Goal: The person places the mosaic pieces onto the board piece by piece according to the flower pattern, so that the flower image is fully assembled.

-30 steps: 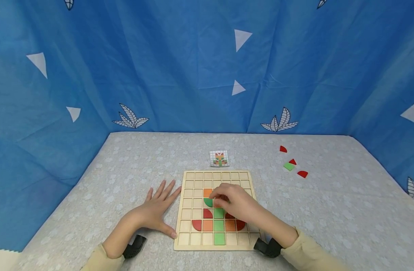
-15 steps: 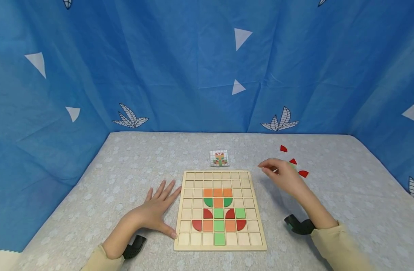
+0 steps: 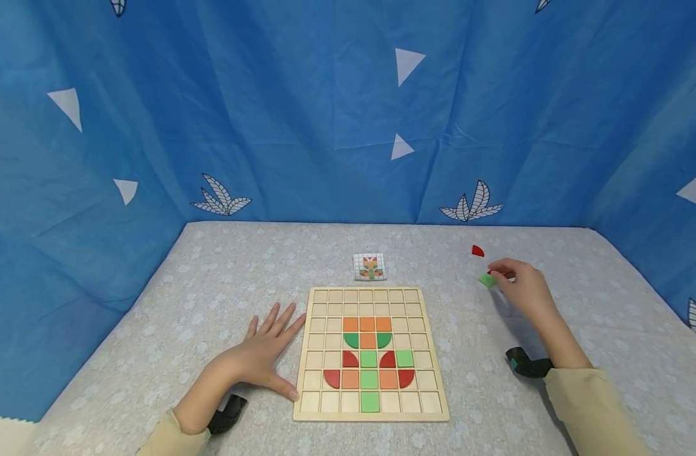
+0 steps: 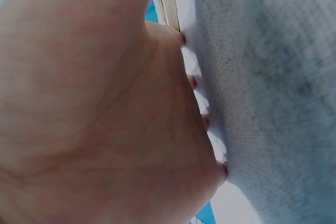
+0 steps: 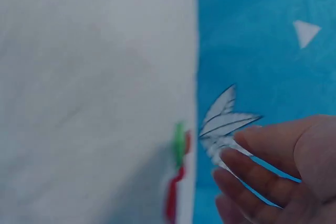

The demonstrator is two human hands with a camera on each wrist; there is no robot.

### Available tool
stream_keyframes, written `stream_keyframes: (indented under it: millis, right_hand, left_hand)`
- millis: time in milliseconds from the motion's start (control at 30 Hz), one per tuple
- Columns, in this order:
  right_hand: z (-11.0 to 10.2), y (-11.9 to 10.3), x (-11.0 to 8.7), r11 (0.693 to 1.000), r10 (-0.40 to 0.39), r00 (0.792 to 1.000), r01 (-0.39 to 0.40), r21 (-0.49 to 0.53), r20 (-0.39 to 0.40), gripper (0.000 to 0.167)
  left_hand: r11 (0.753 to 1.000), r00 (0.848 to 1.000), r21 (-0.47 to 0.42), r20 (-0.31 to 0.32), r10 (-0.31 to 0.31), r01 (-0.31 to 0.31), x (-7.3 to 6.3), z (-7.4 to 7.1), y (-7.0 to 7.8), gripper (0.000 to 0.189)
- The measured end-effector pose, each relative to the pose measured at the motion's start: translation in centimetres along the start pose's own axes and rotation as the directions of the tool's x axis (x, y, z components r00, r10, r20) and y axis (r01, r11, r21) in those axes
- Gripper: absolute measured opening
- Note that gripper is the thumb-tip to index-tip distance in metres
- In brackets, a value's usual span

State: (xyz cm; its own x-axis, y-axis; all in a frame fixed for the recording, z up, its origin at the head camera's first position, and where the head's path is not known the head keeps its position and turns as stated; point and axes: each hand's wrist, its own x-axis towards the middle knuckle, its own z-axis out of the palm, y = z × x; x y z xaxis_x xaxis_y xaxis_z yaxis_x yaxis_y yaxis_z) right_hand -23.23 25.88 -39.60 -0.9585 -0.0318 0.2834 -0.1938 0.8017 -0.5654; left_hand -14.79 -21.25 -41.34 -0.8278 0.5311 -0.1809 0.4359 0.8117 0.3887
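My left hand (image 3: 262,354) lies on the table with fingers spread, its thumb and index fingertips at the left edge of a wooden grid board (image 3: 302,418). Up close, the left wrist view shows the palm (image 4: 131,140). My right hand (image 3: 521,288) hovers at the loose pieces on the right, fingers bent and holding nothing. Just by its fingertips are a light green square tile (image 3: 486,280) and the tip of a red piece (image 3: 489,272). In the right wrist view, a gap separates the fingers from the blurred green tile (image 5: 179,142) and a red piece (image 5: 172,198).
Orange, green and red tiles fill several middle cells of the board, among them an orange square (image 3: 367,341). Behind it lies a small pattern card (image 3: 369,266). A red quarter-circle (image 3: 477,251) sits farther back. Blue curtain (image 3: 325,126) hangs along the table's far edge.
My right hand has left the board and moved right, over to the loose pieces, now covering a red quarter-circle there. My left hand stays in place at the board's edge.
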Motion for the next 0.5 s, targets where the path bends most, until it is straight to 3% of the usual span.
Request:
stream_keyframes:
  millis: [200,500]
  right_hand:
    - [1.0,1.4,0.1,0.995,0.037,0.999,-0.037,-0.095,0.003,0.024]
    - [1.9,2.2,0.2,0.994,0.013,1.000,-0.012,-0.109,0.010,0.025]
  left_hand:
    - [1.000,1.000,0.005,0.004,-0.011,0.011,0.0,-0.1,0.1,0.130]
    - [1.000,1.000,0.006,0.000,-0.003,0.003,-0.1,-0.1,0.2,0.130]
